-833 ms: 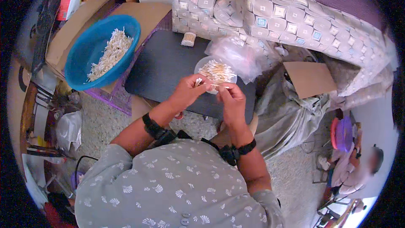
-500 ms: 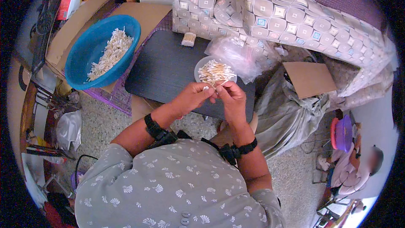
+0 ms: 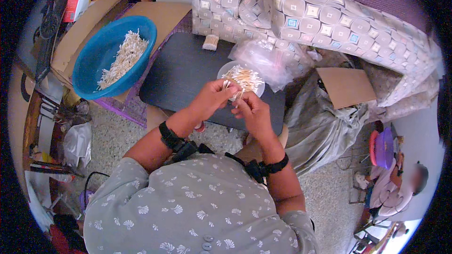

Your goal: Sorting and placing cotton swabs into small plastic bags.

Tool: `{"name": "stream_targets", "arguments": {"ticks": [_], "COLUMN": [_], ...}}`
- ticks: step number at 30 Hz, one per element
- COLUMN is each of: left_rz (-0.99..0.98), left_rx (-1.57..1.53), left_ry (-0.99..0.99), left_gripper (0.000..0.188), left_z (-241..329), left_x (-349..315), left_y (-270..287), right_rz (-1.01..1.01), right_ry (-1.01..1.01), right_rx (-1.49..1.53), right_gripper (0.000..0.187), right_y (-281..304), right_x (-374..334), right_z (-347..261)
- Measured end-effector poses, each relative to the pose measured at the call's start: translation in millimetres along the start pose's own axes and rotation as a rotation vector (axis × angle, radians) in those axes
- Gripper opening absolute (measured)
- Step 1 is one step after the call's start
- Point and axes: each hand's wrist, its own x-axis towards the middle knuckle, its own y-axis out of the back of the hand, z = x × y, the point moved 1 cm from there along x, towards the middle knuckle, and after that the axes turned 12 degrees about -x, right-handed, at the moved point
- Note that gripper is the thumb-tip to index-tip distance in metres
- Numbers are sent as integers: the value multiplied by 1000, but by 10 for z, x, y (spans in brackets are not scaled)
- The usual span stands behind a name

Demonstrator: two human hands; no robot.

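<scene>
My left hand is closed in a pinch at the near left rim of a white bowl. A few cotton swabs poke out between its fingers. Just to the right and slightly nearer, my right hand has its fingers bent around what look like swab ends, close to the left fingertips. Loose cotton swabs with pale tan sticks and white tips fill the bowl, which stands on a black tabletop. My fingers hide part of the near rim.
A blue basin with a heap of swabs stands at the left on cardboard. On the table's far edge lies a bundle of swabs. Clear plastic bags lie beside the bowl, before a patterned sofa. Another person sits far right.
My left hand has moved slightly up toward the bowl, and swabs now show between its fingers. My right hand has dropped a little, its fingers curling more.
</scene>
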Motion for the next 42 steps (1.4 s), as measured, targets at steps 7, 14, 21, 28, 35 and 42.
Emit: {"name": "stream_targets", "arguments": {"ticks": [7, 14, 21, 28, 35, 42], "left_rz": [-84, -65, -68, -26, 160, 260], "left_rx": [-21, -60, 41, -67, -445, -85], "left_ry": [1, 19, 47, -49, -73, 20], "left_gripper": [19, 18, 24, 28, 25, 21], "left_z": [-15, -49, -107, -184, -349, -516], "left_x": [17, 4, -15, 179, 344, 418], "left_y": [-5, -22, -33, 320, 624, 915], "right_rz": [32, 37, -7, 33, 98, 46], "right_ry": [52, 7, -43, -8, 93, 278], "right_rx": [39, 104, 135, 1, -306, -509], "right_gripper": [10, 13, 18, 21, 17, 19], "right_y": [-86, -117, -105, -64, 46, -2], "right_x": [-1, -11, 28, 105, 223, 405], "right_z": [81, 154, 139, 342, 578, 499]}}
